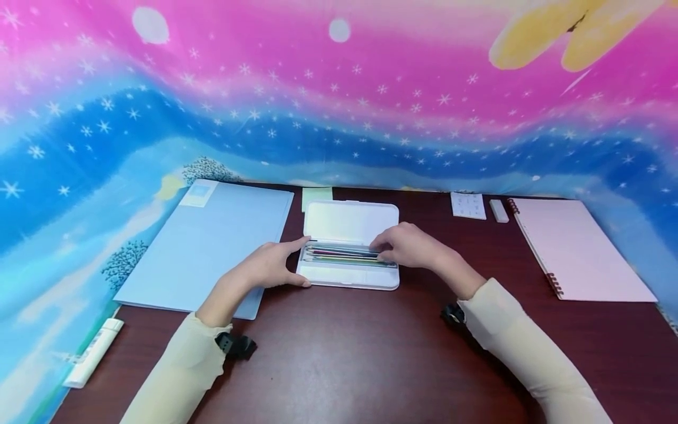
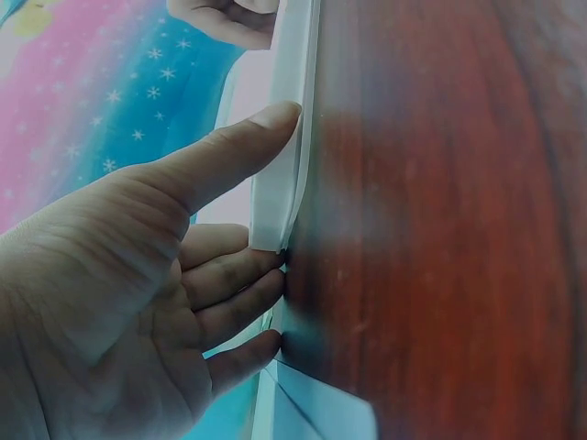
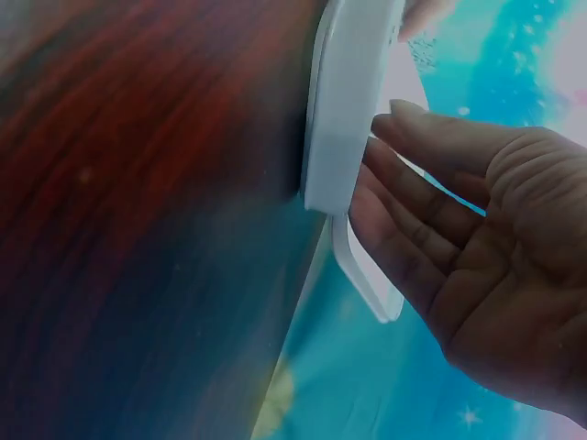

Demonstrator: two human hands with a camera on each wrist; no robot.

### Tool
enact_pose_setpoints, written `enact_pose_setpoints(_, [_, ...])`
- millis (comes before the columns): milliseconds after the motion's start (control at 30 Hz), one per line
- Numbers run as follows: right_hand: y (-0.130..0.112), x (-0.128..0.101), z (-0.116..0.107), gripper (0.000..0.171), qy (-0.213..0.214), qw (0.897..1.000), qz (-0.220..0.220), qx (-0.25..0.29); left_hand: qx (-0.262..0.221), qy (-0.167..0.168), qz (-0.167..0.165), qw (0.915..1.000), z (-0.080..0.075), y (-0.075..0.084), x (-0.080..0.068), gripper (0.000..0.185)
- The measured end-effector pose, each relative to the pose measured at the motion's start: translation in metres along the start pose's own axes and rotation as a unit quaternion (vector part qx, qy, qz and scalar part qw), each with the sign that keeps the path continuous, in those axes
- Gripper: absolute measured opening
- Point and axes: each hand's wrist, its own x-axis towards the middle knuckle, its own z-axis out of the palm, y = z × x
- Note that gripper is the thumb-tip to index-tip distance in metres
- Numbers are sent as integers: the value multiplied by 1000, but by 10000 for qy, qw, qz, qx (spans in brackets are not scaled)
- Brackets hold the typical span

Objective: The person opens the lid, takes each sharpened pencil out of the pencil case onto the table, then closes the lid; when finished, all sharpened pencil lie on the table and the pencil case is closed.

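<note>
An open white pencil case (image 1: 352, 278) lies on the table, its lid (image 1: 344, 219) folded back. Several thin coloured pencils (image 1: 339, 254) lie side by side inside it. My left hand (image 1: 269, 265) grips the case's left end, thumb against the front edge; the left wrist view shows the thumb (image 2: 243, 151) on the white wall and the other fingers at the end. My right hand (image 1: 410, 246) reaches over the case's right end, its bent thumb and fingers pinching at the pencils. In the right wrist view, the case wall (image 3: 344, 119) partly hides the right fingertips.
A light blue folder (image 1: 212, 247) lies at the left, with a white stick-like object (image 1: 95, 353) near it. Behind the case is a pale green paper (image 1: 316, 193). Toward the right are a small white printed card (image 1: 468, 206), a white eraser-like block (image 1: 499, 211) and a pink spiral notebook (image 1: 588, 250).
</note>
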Motion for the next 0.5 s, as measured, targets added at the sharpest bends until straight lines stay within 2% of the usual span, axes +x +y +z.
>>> enact_pose_setpoints(267, [-6, 10, 8, 20, -48, 9992, -107, -372, 35, 53, 51, 10000, 0, -2, 1, 102])
enact_pose_setpoints(500, [-3, 5, 9, 13, 107, 9997, -63, -210, 89, -15, 64, 9999, 1, -1, 3, 102])
